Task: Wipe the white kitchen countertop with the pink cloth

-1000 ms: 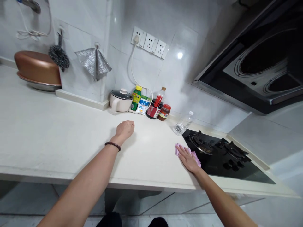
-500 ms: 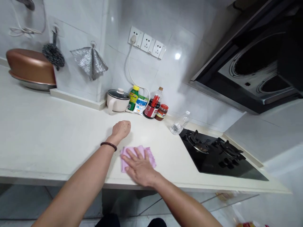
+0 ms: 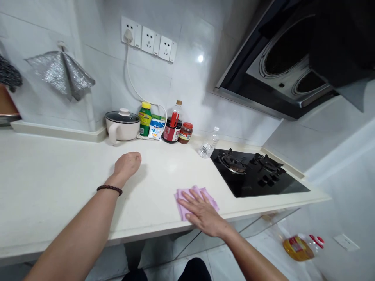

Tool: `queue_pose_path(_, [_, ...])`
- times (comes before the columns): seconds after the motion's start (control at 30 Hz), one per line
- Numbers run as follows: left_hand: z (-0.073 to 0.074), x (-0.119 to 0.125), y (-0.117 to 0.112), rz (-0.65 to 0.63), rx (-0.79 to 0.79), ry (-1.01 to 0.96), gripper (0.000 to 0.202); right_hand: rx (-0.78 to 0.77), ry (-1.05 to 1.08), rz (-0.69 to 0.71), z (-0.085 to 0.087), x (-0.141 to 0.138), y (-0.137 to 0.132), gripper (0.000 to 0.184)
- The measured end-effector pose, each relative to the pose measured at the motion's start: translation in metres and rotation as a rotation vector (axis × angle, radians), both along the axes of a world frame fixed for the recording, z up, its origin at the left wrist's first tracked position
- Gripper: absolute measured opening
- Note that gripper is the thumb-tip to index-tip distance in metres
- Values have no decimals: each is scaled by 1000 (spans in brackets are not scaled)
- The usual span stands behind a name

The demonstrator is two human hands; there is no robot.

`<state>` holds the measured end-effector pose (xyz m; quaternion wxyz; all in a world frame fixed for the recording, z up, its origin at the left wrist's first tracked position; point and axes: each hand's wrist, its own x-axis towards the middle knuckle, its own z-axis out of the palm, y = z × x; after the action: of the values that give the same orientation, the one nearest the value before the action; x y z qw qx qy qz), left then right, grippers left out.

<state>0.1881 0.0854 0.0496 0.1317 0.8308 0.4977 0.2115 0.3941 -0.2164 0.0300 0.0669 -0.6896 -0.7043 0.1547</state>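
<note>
My right hand lies flat, fingers spread, on a pink cloth near the front edge of the white counter. My left hand rests farther back on the counter as a loose fist, knuckles down, with nothing seen in it; a dark bead bracelet sits on its wrist.
A black gas hob is set into the counter at the right, a clear plastic bottle beside it. A small lidded pot, sauce bottles and a jar stand at the back wall. An oil bottle lies on the floor.
The right hand slid the pink cloth from beside the hob leftward to near the left hand, then back rightward along the front edge. The camera view turned right. The left fist stayed put.
</note>
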Motion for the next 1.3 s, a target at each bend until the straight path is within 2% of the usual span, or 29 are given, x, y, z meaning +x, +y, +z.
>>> queue_pose_path(0.17, [-1,1,3,11,-1,-3,26,118,-93,-224,-18,74,-62,52])
queue_pose_path(0.3, [-2,1,4,8,-18,3,25,284,-141,-360,-39,126,-102,52])
queue_pose_path(0.47, [-3,1,4,13,-22,10,28,518,-99,-479,-61,162,-128,52])
queue_pose_path(0.53, [-3,1,3,12,-21,3,28,599,-52,-553,-62,172,-132,53])
queue_pose_path(0.6, [-2,2,2,8,-15,-6,28,611,49,-643,-57,184,-132,55])
queue_pose_path(0.67, [-2,3,2,5,-6,-7,27,634,160,-802,-48,200,-130,58])
queue_pose_path(0.73, [-3,4,3,6,-2,-3,27,721,235,-984,-39,216,-125,64])
queue_pose_path(0.8, [-3,4,3,9,-5,-1,27,799,243,-1066,-35,227,-116,69])
queue_pose_path(0.87, [-3,4,3,14,-11,-3,28,733,181,-948,-37,231,-103,67])
queue_pose_path(1.0, [-3,5,1,-3,2,0,28,445,-94,-516,-50,218,-69,56])
queue_pose_path(1.07, [-4,5,1,-17,15,3,28,353,-196,-411,-53,212,-53,56])
queue_pose_path(1.17, [-6,6,1,-25,22,0,28,213,-257,-371,-48,214,-28,57])
queue_pose_path(1.3, [-6,6,0,-19,9,-5,27,71,-293,-457,-35,225,14,57])
